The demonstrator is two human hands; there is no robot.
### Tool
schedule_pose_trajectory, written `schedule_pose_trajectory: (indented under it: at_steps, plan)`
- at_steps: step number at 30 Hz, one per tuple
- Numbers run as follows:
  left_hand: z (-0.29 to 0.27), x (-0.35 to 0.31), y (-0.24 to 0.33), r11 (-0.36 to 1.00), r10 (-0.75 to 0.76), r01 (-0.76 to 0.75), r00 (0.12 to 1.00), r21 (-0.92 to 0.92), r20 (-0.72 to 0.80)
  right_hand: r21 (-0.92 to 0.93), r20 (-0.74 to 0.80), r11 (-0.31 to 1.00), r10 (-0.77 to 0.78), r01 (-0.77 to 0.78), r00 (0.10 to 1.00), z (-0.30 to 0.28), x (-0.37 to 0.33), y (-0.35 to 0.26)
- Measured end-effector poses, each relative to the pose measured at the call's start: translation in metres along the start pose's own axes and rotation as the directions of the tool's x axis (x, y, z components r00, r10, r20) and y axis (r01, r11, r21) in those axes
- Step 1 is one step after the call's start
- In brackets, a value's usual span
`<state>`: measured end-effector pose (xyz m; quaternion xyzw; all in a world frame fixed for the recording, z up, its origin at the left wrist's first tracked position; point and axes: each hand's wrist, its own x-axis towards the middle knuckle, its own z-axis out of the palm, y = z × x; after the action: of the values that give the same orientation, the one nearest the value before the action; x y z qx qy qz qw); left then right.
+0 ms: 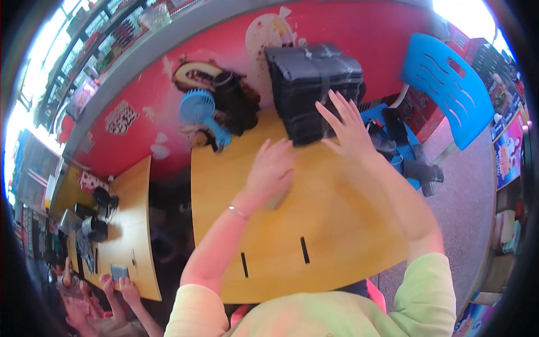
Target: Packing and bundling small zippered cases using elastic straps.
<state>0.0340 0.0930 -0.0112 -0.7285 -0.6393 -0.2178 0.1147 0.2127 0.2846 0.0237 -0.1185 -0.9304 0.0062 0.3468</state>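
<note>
A bundle of black folded goods (314,67), strapped and shiny like plastic, stands at the far edge of the wooden table (337,224). My right hand (351,126) is open, fingers spread, in front of the bundle's right side; I cannot tell if it touches. Over the table, left of and nearer than the bundle, is my left hand (272,168), blurred, its fingers loosely stretched and apart. A small tan object (277,199) shows partly beneath that hand; its kind is unclear. Two short black strips (304,250) lie on the table near me.
A blue handheld fan (197,106) and a black cylinder (233,98) stand at the far left corner by the red wall. To the right are a blue chair (449,90) and a blue seat with black items (398,132). People sit at another table (132,208) on the left.
</note>
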Motion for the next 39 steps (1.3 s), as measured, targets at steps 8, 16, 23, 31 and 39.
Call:
schedule_pose_trajectory:
  at_steps: [8,16,23,31,39]
  plan:
    - [-0.119,-0.202,0.038,0.856,-0.516,0.509,0.832,-0.089,-0.204,0.173,0.261,0.928,0.28,-0.33,0.924,-0.046,-0.17,-0.052]
    - [-0.116,-0.357,0.13,0.507,-0.856,0.801,0.421,-0.319,-0.3,0.172,0.332,0.878,0.375,-0.446,0.866,-0.054,-0.248,-0.108]
    - [-0.115,-0.416,0.144,0.397,-0.907,0.804,0.271,-0.443,-0.321,0.099,0.299,0.912,0.354,-0.397,0.886,-0.06,-0.249,-0.142]
    - [-0.042,-0.509,0.121,0.144,-0.989,0.891,0.117,-0.432,-0.089,0.315,0.373,0.804,0.385,-0.505,0.844,-0.04,-0.264,-0.168]
    - [0.072,-0.652,0.143,-0.555,-0.758,0.302,-0.566,-0.775,0.323,0.486,0.5,0.563,0.448,-0.669,0.741,-0.018,-0.248,-0.216]
